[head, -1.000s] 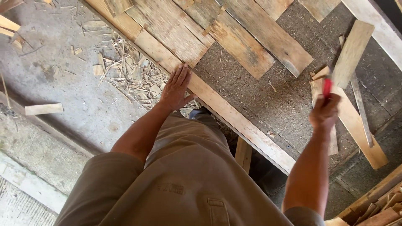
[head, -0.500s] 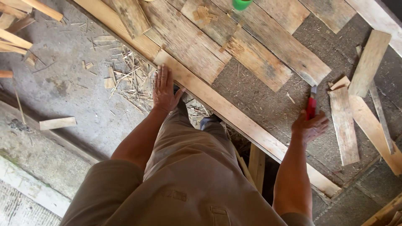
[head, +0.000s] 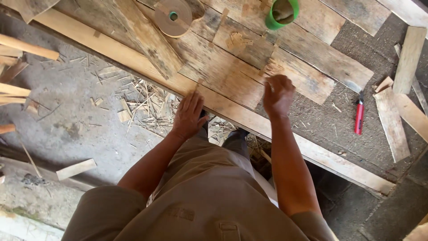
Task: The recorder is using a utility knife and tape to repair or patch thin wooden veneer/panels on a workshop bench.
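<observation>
The left hand [head: 189, 115] is resting flat on the long front board [head: 133, 67] at the near edge of the counter [head: 321, 125], fingers [head: 195, 100] extended and spread, gripping nothing. The right hand [head: 278, 94] is pressing down on the weathered plank [head: 232, 73] lying just behind that board; its fingers are curled loosely against the wood and are enclosing nothing.

A red utility knife [head: 359, 117] is lying on the rough counter surface to the right, well apart from both hands. A roll of brown tape [head: 173, 17] and a green cup [head: 281, 13] are sitting on the planks at the far side. Small wood chips [head: 236, 40] are lying between them. Loose short boards [head: 392, 122] are lying at the right. Splinters and shavings [head: 142, 105] are littering the floor [head: 67, 129] below the counter edge.

Hazards, as judged from this position:
- The planks appear unfastened; downward pressure near an end is likely to tip or slide one.
- The wood is rough, so bare palms sliding along it are risking splinters.
- Whether the knife blade is extended cannot be told; a blind reach toward it is risking a cut.
- A shifting plank is likely to topple the cup.
</observation>
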